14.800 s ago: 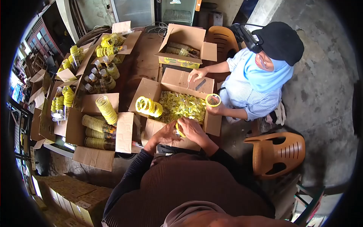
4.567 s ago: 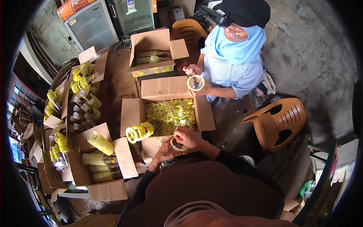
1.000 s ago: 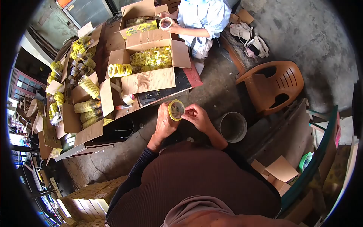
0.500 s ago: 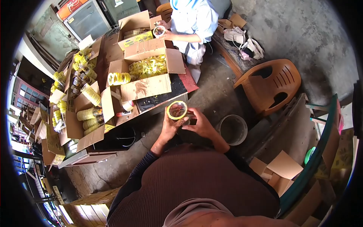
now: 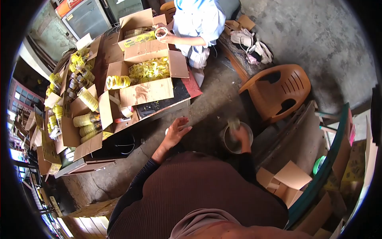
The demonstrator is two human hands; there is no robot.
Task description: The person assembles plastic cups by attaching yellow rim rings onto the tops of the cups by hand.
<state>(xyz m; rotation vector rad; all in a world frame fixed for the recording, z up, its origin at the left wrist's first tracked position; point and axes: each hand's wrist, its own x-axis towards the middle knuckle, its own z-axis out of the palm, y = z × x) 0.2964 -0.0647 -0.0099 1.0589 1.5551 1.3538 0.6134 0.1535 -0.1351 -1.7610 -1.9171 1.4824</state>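
Note:
My left hand (image 5: 175,133) is raised in front of my body, its fingers apart. A small white edge (image 5: 166,131) shows beside the palm; I cannot make out what it belongs to. Over the round bucket (image 5: 228,145) is my right hand (image 5: 241,134), smeared by motion. It grips a clear plastic cup (image 5: 233,122), blurred and held near the bucket's far rim. What the cup contains is not visible.
Open cardboard boxes (image 5: 147,95) with yellow-rimmed cups and yellow packaging stand on the table ahead. Across it, a person (image 5: 199,24) holds a cup (image 5: 161,33). An orange plastic chair (image 5: 292,85) stands to the right, with a cardboard box (image 5: 292,175) nearer me.
My hands have moved apart from the yellow-rimmed cup they held together. The right one has gone right with a cup to the bucket, while the left has opened.

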